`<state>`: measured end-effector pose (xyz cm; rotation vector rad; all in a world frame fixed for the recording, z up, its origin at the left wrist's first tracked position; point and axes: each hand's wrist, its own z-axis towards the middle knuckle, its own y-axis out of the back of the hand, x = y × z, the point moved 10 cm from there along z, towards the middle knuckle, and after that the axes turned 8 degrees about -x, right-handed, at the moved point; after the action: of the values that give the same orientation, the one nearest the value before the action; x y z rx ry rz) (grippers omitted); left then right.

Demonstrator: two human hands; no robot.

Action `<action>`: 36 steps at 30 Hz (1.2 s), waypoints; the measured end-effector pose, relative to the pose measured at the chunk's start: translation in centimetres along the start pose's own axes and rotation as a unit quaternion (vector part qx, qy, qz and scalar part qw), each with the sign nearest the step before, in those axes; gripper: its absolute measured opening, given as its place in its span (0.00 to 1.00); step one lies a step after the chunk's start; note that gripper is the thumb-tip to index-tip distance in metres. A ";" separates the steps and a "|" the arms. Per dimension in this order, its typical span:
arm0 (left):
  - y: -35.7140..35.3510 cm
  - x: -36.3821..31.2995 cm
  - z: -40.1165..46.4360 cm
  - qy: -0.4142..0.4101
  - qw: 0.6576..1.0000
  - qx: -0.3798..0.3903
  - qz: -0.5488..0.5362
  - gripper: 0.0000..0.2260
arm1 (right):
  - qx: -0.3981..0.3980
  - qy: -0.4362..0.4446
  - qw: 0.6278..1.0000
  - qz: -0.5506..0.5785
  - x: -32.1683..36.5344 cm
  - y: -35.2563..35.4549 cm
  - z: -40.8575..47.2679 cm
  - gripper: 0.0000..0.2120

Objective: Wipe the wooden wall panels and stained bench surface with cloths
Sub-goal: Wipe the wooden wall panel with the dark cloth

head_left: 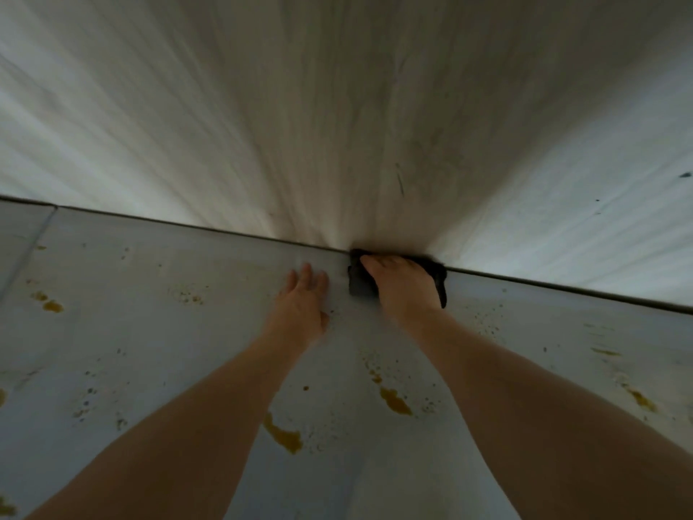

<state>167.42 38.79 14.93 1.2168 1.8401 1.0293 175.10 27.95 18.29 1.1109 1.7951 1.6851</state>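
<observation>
Dark cloth (360,281) at back edge of desk (150,332), touching wall (337,125). Right hand (403,285) on top, pressing cloth. Left hand (303,305) just beside, flat on desk, fingers straight, holding nothing.

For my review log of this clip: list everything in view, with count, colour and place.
wall: one, pale wood grain with dark scuffs, upper half of view.
bench: one, grey-white, lower half, meeting the wall at a dark seam.
stains: many, yellow-brown blotches and specks, scattered over the bench.
cloth: one, dark, on the bench at the seam, under the right hand.
left hand: one, fingers straight, flat on the bench beside the cloth.
right hand: one, pressing on the cloth at the foot of the wall.
</observation>
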 end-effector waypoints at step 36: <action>0.1 -17.7 -1.6 0.001 0.995 -0.095 -0.005 0.28 | -0.012 0.056 0.998 0.005 -17.2 1.7 -9.2 0.24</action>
<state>171.74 21.80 17.89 1.0927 1.7056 1.1719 178.49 8.64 17.90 1.0346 1.8348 1.8028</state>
